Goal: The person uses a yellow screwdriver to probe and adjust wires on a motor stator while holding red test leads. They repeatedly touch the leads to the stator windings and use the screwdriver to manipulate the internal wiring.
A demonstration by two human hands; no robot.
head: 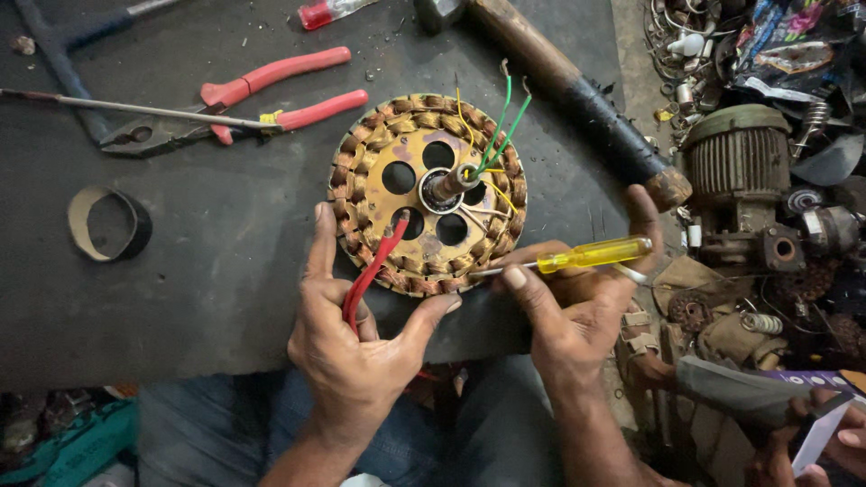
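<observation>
A round stator point(427, 193) with copper-coloured windings, several round holes and a centre shaft lies on the dark bench point(225, 261). Green and yellow wires point(498, 126) rise from its middle. My left hand point(356, 334) rests against the stator's near edge, index finger along its left rim, with a red wire point(370, 271) looped through the fingers. My right hand point(577, 307) grips a yellow-handled screwdriver point(591, 255) whose metal tip points left into the windings at the stator's lower right.
Red-handled pliers point(262, 99) and a thin rod lie at the upper left. A tape roll point(108, 223) sits at the left. A wooden-handled hammer point(568, 90) runs across the top. An old motor point(740, 171) and scrap parts crowd the right. Another person's hand point(830, 442) shows at the lower right.
</observation>
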